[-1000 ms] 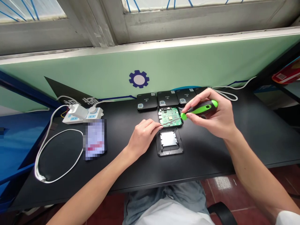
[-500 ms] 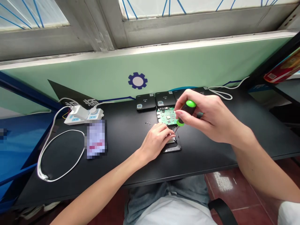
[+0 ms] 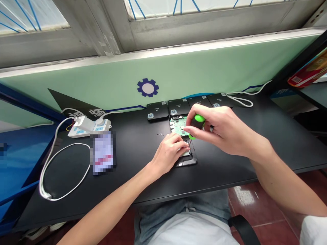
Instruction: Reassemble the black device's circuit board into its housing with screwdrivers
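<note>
- my right hand [image 3: 221,131] closed round a green-handled screwdriver [image 3: 198,123]; tip down, just beside my other hand;
- my left hand [image 3: 170,149] half curled on a black case [image 3: 187,163]; cannot tell if gripping;
- circuit board [image 3: 177,124] just ahead of my hands; tiny screws [image 3: 160,134] left of my left hand;
- a slipping tip could gouge my fingers; a knock could scatter the screws

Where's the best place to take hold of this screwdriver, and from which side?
Take the black-and-green handle of the screwdriver from above and to the right, as the right hand does. The handle is thick and stands up clear of the table, while the thin shaft slants down toward the black cover beside the left hand, leaving little room there.
</note>
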### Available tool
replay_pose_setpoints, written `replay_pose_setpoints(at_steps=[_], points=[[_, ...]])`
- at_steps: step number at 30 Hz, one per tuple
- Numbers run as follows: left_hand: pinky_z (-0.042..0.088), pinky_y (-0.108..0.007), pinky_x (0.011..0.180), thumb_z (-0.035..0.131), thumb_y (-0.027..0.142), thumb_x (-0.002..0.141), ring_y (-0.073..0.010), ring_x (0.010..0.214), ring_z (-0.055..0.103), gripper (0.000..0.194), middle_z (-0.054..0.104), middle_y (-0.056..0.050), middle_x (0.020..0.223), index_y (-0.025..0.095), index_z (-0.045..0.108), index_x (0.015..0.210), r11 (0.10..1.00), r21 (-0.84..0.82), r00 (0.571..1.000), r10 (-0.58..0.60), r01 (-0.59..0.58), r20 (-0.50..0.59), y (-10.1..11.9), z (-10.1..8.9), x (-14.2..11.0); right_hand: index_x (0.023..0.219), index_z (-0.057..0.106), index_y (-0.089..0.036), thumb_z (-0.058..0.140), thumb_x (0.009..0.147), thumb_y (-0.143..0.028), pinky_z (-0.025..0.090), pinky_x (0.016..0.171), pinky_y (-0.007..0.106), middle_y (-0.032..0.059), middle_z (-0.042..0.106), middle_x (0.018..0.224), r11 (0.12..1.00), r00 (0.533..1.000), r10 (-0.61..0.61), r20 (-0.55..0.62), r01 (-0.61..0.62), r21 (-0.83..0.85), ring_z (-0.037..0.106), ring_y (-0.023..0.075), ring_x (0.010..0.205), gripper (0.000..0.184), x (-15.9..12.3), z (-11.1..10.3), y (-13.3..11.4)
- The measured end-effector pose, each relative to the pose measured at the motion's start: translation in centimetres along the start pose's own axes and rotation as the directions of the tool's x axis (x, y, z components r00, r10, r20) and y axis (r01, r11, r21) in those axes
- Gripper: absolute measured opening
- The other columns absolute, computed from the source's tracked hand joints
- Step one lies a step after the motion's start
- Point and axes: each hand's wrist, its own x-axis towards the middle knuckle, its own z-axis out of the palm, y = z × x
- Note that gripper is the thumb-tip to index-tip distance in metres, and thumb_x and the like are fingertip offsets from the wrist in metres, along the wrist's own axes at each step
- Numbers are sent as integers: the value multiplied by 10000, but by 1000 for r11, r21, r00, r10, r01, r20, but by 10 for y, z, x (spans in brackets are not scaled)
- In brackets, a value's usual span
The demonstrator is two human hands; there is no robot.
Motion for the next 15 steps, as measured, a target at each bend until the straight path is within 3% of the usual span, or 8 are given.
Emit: replay_pose_setpoints(at_steps=[10, 15], points=[[550, -359, 848, 763, 278, 1105, -217, 914, 688, 104, 746, -42, 942, 217, 823, 1047, 1000, -13, 1000, -10, 10, -30, -2, -4, -3, 952, 702, -262, 785, 1052, -306, 451, 590, 293, -37, 678, 747, 999, 995, -1, -100, -2, -34, 519, 127, 589, 137, -2, 6, 0], [524, -359, 855, 724, 303, 1133, -208, 919, 667, 139, 740, -43, 984, 216, 823, 1089, 998, -11, 998, -57, 56, -28, -5, -17, -6, 1023, 707, -249, 734, 1099, -361, 434, 615, 295, -22, 755, 801, 984, 992, -27, -124, 4, -179, 535, 126, 574, 138, 0, 8, 3]])
